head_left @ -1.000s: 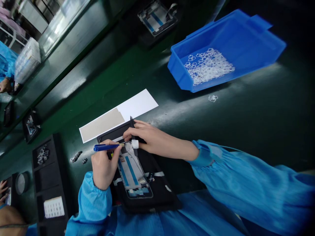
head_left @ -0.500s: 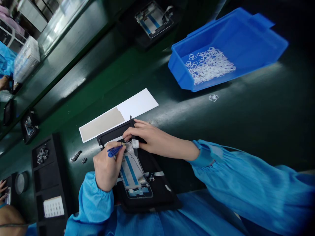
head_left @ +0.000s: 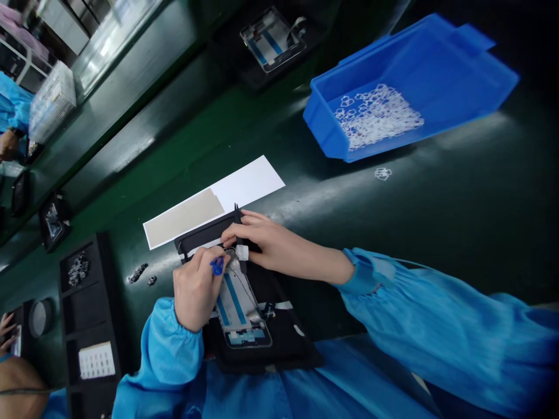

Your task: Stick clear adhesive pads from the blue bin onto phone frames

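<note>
A phone frame (head_left: 248, 301) with blue strips and a thin dark cable lies in a black fixture (head_left: 286, 343) close to my body. My left hand (head_left: 193, 291) is closed round a blue pen-like tool (head_left: 217, 266), held over the frame's far end; its tip is hidden by my fingers. My right hand (head_left: 279, 243) grips black tweezers (head_left: 238, 216), their points facing away from me and white wrapping on the shaft. Its fingertips rest at the far edge of the frame, near the left fingers. Whether they pinch a small part there cannot be made out.
A blue bin (head_left: 323, 131) of small white pieces stands far right, a few loose pieces (head_left: 383, 174) before it. Beyond the fixture lies a white card (head_left: 251, 183). A black compartment tray (head_left: 107, 302) is at left. Another phone frame (head_left: 273, 41) sits farther back. Co-workers' hands show at left.
My left hand has shifted slightly right, and the blue tool has tilted more upright, its end now facing me. The right hand keeps its place on the fixture. The view has shifted slightly.
</note>
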`<state>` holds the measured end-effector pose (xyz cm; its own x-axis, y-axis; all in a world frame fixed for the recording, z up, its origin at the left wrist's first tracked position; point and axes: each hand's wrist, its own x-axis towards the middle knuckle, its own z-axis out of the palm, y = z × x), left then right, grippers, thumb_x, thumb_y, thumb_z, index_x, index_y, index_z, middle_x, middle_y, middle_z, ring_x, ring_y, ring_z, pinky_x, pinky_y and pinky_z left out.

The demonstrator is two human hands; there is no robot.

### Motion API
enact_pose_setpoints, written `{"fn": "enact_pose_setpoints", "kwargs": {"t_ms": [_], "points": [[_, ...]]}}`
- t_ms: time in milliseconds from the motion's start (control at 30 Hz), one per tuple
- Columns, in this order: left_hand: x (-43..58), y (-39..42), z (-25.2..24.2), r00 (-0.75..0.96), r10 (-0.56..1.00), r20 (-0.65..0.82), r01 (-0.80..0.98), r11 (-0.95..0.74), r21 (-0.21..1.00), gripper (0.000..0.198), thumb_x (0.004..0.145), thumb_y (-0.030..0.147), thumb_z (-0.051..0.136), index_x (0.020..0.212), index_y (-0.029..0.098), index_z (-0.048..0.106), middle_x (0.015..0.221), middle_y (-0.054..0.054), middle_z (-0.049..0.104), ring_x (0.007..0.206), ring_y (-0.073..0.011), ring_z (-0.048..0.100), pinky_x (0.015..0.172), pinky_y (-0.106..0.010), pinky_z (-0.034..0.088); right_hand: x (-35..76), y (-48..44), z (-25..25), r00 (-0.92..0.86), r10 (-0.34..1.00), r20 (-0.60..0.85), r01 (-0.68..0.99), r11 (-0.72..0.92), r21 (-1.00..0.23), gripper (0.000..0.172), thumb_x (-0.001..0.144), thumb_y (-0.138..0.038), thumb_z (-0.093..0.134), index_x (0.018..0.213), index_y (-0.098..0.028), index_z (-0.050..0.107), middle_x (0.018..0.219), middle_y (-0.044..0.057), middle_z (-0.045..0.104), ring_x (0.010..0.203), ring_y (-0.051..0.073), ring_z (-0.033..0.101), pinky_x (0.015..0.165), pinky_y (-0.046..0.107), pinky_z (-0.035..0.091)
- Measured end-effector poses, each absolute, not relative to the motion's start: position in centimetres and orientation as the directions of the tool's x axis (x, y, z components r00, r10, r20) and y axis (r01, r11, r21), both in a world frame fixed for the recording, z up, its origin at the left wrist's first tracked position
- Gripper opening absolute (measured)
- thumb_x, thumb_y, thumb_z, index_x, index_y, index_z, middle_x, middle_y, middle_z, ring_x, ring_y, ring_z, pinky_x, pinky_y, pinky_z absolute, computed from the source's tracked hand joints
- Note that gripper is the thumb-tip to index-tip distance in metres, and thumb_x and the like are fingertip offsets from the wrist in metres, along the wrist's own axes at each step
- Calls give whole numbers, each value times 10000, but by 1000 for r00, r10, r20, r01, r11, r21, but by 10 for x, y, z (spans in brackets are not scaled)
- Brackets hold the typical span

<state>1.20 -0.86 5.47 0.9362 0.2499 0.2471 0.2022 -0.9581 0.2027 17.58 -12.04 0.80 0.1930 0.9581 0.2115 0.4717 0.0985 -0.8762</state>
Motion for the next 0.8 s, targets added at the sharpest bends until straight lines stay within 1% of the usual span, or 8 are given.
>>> {"fn": "enact_pose_setpoints", "kwargs": {"t_ms": [133,233,367,467,533,633,733,800], "points": [[11,-6,52,917,304,258,226,-929,292,112,975,278,523,950,202,601,859,-24,706,746,-144,694,635,-212,500,174,-118,6,206,957,203,475,83,-876,304,829,-28,497,1023,-251,570,932,-1,690,893,204,585,1121,520,306],[9,-2,47,877,408,254,258,-845,468,67,935,269,587,932,205,608,865,-20,706,768,-146,703,670,-216,532,173,-117,7,218,958,186,481,60,-874,288,830,-31,516,1015,-246,568,921,-5,700,887,209,586,1112,520,315],[6,4,35,740,661,128,336,-527,780,135,878,299,647,899,194,565,814,-13,696,705,-143,716,645,-224,571,172,-115,11,229,959,166,474,39,-880,135,887,-144,561,983,-237,579,894,7,700,918,221,606,1118,525,310],[4,5,28,651,757,43,324,-328,887,250,846,379,674,894,188,520,749,-9,690,654,-155,722,617,-244,588,172,-115,12,230,960,157,472,31,-881,141,886,-151,572,989,-246,588,899,3,698,939,223,615,1128,542,292],[3,5,28,612,789,55,293,-291,911,296,834,412,684,894,191,495,751,-14,700,643,-159,725,614,-252,594,172,-115,12,233,960,158,475,29,-879,153,880,-141,577,993,-245,586,900,0,698,939,222,614,1133,544,287],[2,4,33,576,807,132,265,-337,903,274,851,380,673,911,196,479,817,-38,721,672,-163,729,641,-272,598,171,-115,10,240,957,165,477,32,-878,167,871,-129,581,989,-247,580,899,-4,697,934,222,616,1134,549,285],[-2,5,44,562,774,293,238,-490,839,133,915,296,581,915,198,491,848,-39,702,772,-165,718,722,-310,591,171,-116,7,250,952,175,474,37,-880,194,861,-108,571,985,-256,575,906,-8,697,933,221,623,1132,564,281],[-7,5,51,600,690,404,231,-633,739,100,946,221,491,854,198,521,794,-20,657,793,-154,686,747,-299,566,171,-116,6,249,951,181,471,44,-881,210,855,-97,568,991,-258,572,910,-7,698,936,221,622,1130,569,282]]}}
